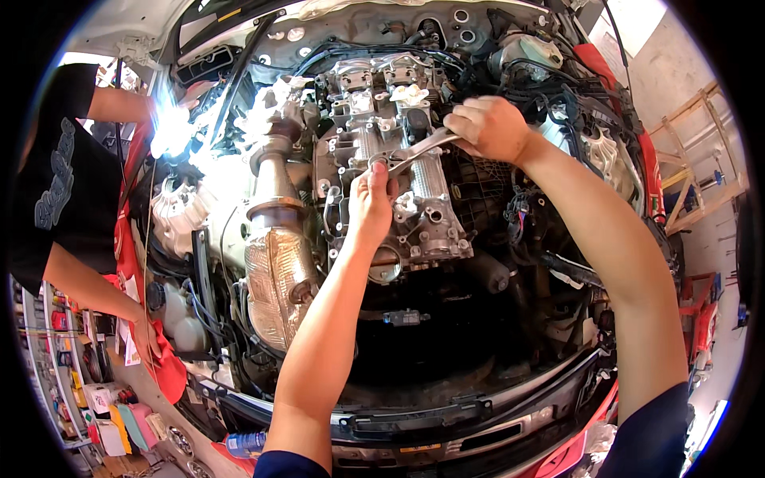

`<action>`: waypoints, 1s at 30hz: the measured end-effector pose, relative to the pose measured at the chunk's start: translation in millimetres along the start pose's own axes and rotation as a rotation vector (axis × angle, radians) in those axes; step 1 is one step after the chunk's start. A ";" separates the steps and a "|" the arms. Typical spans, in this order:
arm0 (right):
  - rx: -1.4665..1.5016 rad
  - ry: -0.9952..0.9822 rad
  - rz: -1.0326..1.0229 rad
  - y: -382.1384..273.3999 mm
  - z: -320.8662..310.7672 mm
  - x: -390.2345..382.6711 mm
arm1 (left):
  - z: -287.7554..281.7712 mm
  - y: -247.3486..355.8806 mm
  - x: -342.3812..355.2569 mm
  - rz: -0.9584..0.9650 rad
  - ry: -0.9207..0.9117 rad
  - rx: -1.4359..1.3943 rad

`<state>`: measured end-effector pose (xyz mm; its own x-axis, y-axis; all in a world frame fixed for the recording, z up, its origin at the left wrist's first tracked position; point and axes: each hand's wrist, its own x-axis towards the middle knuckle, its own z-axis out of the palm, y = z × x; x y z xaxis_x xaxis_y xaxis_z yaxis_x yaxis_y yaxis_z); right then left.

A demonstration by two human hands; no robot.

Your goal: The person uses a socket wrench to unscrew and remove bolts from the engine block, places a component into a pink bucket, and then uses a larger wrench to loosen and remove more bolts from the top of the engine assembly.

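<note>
A long metal wrench [426, 146] lies slantwise over the top of an opened engine [430, 179]. My right hand [488, 129] is closed round its upper right end. At the wrench's other end my left hand [372, 199] is closed, thumb up, holding the head down against the engine. What the wrench head sits on is hidden under my left hand. Just beyond the wrench a dark round cap [417, 123] stands up from the engine. Left of the engine runs a metal exhaust part with a crinkled foil heat shield [279, 275].
A co-worker in a dark shirt [72, 175] leans in at the left, one hand by a glaring lamp [169, 131]. Red covers [166, 362] drape the fenders. The front crossmember [430, 422] spans the near side. Hoses and loose wiring [522, 215] lie right of the engine.
</note>
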<state>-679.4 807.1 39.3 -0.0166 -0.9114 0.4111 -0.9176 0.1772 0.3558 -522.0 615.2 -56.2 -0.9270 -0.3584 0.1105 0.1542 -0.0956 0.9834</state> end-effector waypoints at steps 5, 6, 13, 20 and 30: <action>-0.075 0.034 -0.022 25.9 46.7 49.5 | 2.9 6.9 -9.7 0.068 -0.028 0.116; -0.058 0.035 0.014 24.4 60.7 69.7 | 0.3 2.9 -10.0 0.087 -0.043 0.190; 0.086 0.004 0.167 -19.0 77.3 157.3 | -2.8 18.4 -6.3 0.275 0.035 0.203; -0.021 -0.370 0.395 -7.6 -20.3 102.6 | -64.7 27.3 83.6 0.094 -0.100 -0.117; 0.099 -0.471 0.600 -75.1 -38.0 74.7 | -57.8 -8.4 99.0 0.030 -0.322 -0.127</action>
<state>-596.7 739.8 75.1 -0.6700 -0.7354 0.1014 -0.7288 0.6776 0.0988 -595.3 526.9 -61.8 -0.9786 -0.0531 0.1989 0.2057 -0.2116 0.9555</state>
